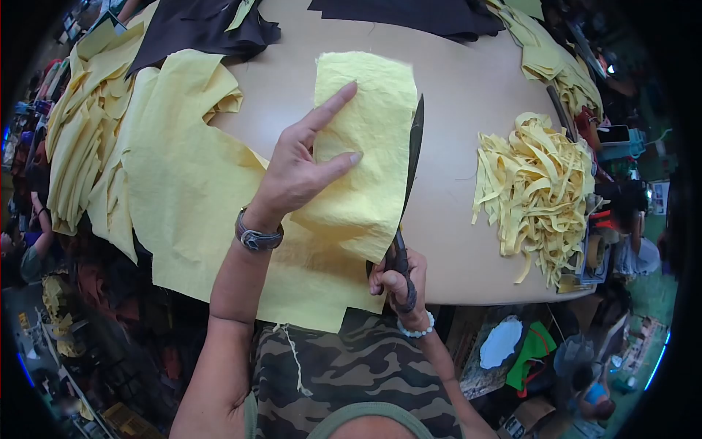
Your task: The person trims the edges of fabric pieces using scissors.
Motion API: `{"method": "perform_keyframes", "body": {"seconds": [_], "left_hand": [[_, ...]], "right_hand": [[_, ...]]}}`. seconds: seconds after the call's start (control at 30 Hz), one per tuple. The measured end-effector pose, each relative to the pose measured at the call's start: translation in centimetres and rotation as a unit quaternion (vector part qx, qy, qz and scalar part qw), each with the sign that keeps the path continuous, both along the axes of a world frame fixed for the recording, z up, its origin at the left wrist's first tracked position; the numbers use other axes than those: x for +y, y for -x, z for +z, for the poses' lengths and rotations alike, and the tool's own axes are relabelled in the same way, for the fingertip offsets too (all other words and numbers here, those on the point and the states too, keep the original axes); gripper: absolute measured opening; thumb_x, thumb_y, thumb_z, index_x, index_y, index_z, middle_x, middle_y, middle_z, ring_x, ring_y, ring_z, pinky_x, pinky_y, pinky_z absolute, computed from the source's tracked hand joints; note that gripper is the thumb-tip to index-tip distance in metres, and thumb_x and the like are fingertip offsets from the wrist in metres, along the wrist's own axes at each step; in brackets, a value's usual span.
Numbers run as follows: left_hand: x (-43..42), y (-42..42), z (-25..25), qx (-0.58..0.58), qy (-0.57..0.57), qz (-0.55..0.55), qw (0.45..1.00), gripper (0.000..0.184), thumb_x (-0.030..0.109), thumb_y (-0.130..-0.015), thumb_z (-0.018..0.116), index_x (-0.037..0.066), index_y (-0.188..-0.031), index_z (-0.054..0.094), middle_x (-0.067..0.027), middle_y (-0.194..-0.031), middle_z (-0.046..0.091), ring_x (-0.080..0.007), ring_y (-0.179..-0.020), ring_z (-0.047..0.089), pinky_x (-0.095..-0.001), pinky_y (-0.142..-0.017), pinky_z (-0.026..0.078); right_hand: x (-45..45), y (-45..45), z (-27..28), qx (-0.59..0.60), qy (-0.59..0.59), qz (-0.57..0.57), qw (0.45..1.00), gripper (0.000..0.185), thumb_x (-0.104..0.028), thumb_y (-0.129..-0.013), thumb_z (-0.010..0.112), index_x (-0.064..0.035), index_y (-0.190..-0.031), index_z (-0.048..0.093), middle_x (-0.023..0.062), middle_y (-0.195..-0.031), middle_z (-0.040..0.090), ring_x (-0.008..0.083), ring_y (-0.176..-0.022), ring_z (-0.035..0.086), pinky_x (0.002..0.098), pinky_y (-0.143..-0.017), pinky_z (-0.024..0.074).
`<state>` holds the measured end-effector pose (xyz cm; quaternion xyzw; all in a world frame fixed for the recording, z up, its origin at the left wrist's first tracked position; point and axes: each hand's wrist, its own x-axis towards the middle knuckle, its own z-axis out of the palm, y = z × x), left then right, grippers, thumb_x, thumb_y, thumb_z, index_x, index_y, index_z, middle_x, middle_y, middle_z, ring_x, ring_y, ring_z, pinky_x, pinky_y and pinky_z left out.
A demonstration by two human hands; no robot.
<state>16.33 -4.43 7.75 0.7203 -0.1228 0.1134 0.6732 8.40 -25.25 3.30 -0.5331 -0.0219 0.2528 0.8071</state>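
My left hand [296,164] holds a roughly rectangular yellow fabric piece [373,175], its index finger and thumb stretched across the top. The other fingers are mostly hidden. Large black scissors [398,260] are in my right hand [402,285], fingers in the handles. Their long blade points away from me along the piece's right edge. Whether the blades are apart cannot be made out. A larger yellow fabric sheet [190,183] lies beneath and to the left, hanging toward my lap.
Narrow yellow strips [537,190] are heaped on the right of the pale table [453,88]. Folded yellow fabric [80,139] drapes over the left side. Dark cloth [197,29] lies at the back left, more dark cloth [417,16] at the back. Other people are in the surroundings.
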Motion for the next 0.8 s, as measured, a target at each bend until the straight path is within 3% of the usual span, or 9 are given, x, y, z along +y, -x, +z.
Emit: {"method": "perform_keyframes", "body": {"seconds": [0.4, 0.8], "left_hand": [[-0.2, 1.4, 0.6, 0.01, -0.018, -0.022, 1.0, 0.067, -0.003, -0.073, 0.06, 0.001, -0.135, 0.035, -0.0121, -0.134, 0.043, -0.018, -0.124, 0.038, -0.0293, -0.105, 0.026], [-0.2, 1.4, 0.3, 0.007, -0.025, 0.002, 1.0, 0.066, -0.004, -0.073, 0.06, -0.001, -0.134, 0.035, -0.0132, -0.135, 0.041, -0.0183, -0.125, 0.037, -0.0294, -0.104, 0.028]], "right_hand": [[0.5, -1.5, 0.4, -0.036, 0.005, -0.02, 0.999, 0.039, -0.03, -0.07, 0.075, -0.0002, -0.081, 0.052, 0.0003, -0.06, 0.052, 0.0069, -0.051, 0.053, 0.0188, -0.045, 0.0427], [0.8, -0.9, 0.5, -0.017, 0.041, -0.028, 0.999, 0.022, -0.012, -0.076, 0.072, -0.0022, -0.073, 0.053, -0.0013, -0.056, 0.051, 0.0047, -0.045, 0.048, 0.0174, -0.041, 0.0389]]}}
